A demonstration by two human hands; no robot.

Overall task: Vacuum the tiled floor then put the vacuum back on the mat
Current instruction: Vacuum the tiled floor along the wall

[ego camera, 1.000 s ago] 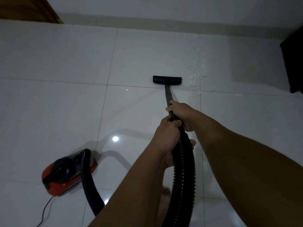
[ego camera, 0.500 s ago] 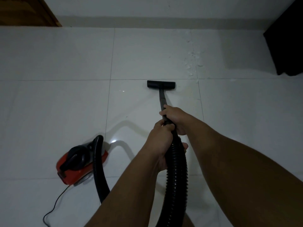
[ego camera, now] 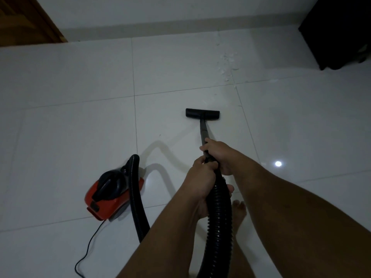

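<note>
Right hand (ego camera: 218,155) and left hand (ego camera: 201,177) both clenched on rigid wand (ego camera: 204,130); ribbed hose (ego camera: 219,217) likely flexes, so grip the wand.

- Open glossy white tiled floor (ego camera: 66,121) stretches ahead and to the left of the flat black vacuum floor nozzle (ego camera: 202,113).
- A patch of small pale debris (ego camera: 227,63) lies beyond the nozzle, to its right.
- A tall black cabinet (ego camera: 341,31) blocks the far right corner.
- The red and black canister vacuum body (ego camera: 112,194) sits low on the left, its ribbed black hose (ego camera: 136,195) arching beside it.
- A thin black power cord (ego camera: 88,251) trails along the near-left floor.
</note>
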